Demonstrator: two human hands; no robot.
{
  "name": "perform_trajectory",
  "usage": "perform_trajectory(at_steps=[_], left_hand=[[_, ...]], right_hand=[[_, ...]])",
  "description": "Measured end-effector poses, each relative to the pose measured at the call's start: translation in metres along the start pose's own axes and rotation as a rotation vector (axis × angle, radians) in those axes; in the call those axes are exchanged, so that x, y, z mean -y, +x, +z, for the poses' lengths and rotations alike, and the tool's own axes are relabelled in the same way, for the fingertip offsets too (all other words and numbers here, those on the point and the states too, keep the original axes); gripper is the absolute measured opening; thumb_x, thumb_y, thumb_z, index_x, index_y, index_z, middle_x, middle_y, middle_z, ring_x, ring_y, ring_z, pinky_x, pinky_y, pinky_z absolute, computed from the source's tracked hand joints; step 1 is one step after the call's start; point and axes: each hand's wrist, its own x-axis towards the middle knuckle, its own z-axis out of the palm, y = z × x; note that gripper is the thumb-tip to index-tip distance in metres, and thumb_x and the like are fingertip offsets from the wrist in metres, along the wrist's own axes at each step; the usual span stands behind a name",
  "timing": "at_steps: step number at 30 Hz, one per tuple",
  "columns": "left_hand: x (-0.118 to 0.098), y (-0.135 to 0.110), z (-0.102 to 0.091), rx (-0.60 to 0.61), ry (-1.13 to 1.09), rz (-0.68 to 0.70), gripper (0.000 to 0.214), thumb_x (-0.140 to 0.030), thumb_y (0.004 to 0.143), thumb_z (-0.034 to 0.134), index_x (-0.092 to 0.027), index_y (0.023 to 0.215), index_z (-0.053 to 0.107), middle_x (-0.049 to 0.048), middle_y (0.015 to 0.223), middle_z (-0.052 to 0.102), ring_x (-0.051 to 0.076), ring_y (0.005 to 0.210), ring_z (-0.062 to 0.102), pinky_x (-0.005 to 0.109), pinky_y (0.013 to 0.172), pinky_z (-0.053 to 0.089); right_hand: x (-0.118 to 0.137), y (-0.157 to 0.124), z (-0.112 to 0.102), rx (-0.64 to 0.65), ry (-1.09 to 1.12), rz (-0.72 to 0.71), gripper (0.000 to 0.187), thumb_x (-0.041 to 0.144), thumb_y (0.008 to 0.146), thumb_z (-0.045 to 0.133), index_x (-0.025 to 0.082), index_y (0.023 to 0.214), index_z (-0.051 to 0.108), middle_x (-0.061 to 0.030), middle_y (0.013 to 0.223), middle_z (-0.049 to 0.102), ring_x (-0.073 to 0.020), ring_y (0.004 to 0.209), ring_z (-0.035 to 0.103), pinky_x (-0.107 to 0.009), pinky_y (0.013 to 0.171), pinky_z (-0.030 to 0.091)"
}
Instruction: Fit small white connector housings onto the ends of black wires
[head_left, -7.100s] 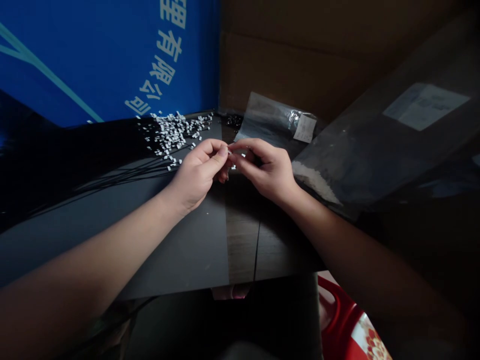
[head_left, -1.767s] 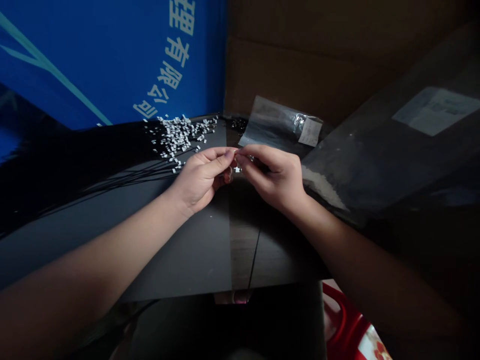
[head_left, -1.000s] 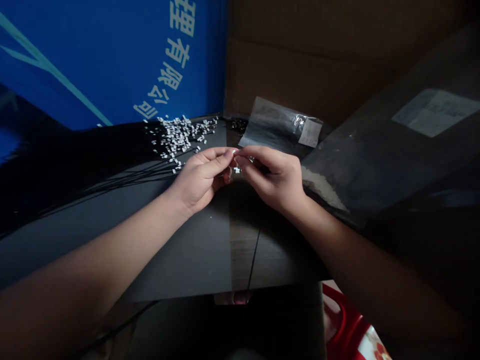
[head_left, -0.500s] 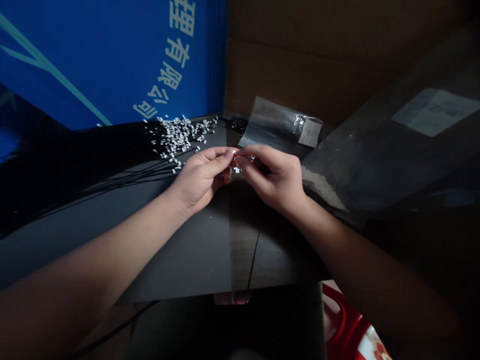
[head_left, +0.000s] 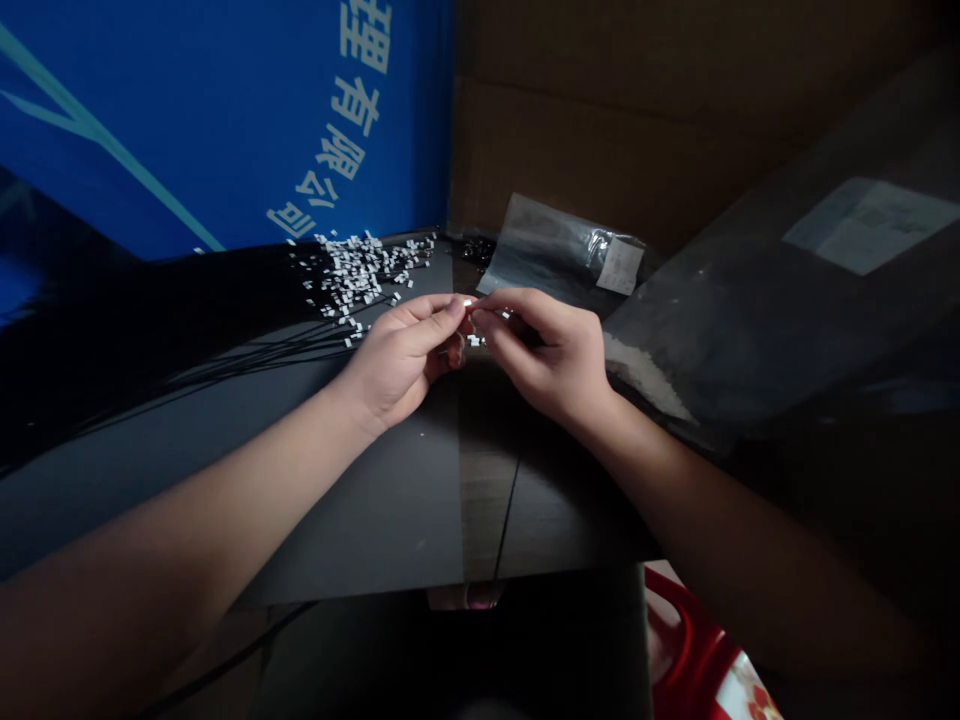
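Note:
My left hand (head_left: 401, 355) pinches a tiny white connector (head_left: 467, 302) between thumb and forefinger, its other fingers curled beneath. Thumb and forefinger of my right hand (head_left: 551, 345) are pressed together right beside that connector. What the right fingertips grip is too small to make out. Below and between the hands, several loose white connectors (head_left: 475, 341) show, partly covered by fingers. Left of my left hand lies a heap of black wires (head_left: 187, 310) tipped with white connectors (head_left: 360, 270).
Behind my hands lies a clear plastic bag (head_left: 547, 245) with a label. To the right, a large clear bag (head_left: 750, 330) holds small whitish pieces (head_left: 649, 370). Cardboard (head_left: 637, 130) and a blue printed panel (head_left: 225, 110) stand behind the grey tabletop (head_left: 360, 510). Something red (head_left: 682, 640) is below its edge.
Both hands stay in nearly the same place. The fingertips have shifted very slightly, and a little more of the white connector shows between them.

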Motion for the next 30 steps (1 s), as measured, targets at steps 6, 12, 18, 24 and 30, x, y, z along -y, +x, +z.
perform_trajectory(at_steps=[6,12,18,24,30], left_hand=[[-0.003,-0.0001,0.0022,-0.017,-0.033,-0.03,0.026,-0.033,0.084,0.096,-0.014,0.094,0.08,0.002,0.086,0.068,0.011,0.071,0.055,0.026,0.067,0.043],[-0.0025,-0.0015,0.0022,0.013,-0.013,-0.048,0.029,-0.035,0.082,0.097,-0.013,0.092,0.081,0.0034,0.086,0.07,0.012,0.074,0.057,0.027,0.069,0.044],[-0.0013,-0.0005,-0.0007,0.043,0.011,-0.053,0.029,-0.037,0.081,0.098,-0.014,0.092,0.084,0.0054,0.09,0.073,0.013,0.077,0.059,0.027,0.071,0.045],[-0.0024,0.0001,-0.0036,0.059,0.056,-0.052,0.03,-0.039,0.079,0.098,-0.014,0.091,0.086,0.0045,0.086,0.071,0.012,0.074,0.057,0.027,0.07,0.045],[-0.0052,-0.0001,-0.0032,0.056,0.097,-0.037,0.031,-0.041,0.077,0.099,-0.015,0.088,0.086,0.0047,0.082,0.07,0.013,0.074,0.057,0.027,0.069,0.045]], right_hand=[[-0.0043,-0.001,0.0028,-0.02,0.009,0.075,0.011,0.021,0.102,0.069,0.02,0.109,0.078,0.0,0.089,0.079,-0.0106,0.068,0.064,-0.026,0.066,0.053],[-0.002,0.001,0.0019,0.0,0.062,0.095,0.015,0.025,0.103,0.071,0.02,0.113,0.081,-0.001,0.091,0.081,-0.0109,0.066,0.063,-0.026,0.065,0.055],[-0.0039,0.001,0.0009,0.042,0.08,0.063,0.02,0.024,0.103,0.071,0.019,0.119,0.082,-0.0024,0.094,0.084,-0.0121,0.069,0.069,-0.027,0.067,0.057],[-0.0057,0.0022,-0.0006,0.053,0.034,0.02,0.016,0.02,0.105,0.068,0.02,0.113,0.082,-0.0034,0.101,0.087,-0.0143,0.081,0.077,-0.028,0.077,0.061],[-0.0084,0.0026,-0.0008,0.054,0.027,-0.017,0.013,0.021,0.106,0.068,0.021,0.112,0.08,-0.0032,0.101,0.086,-0.0155,0.086,0.08,-0.027,0.079,0.061]])
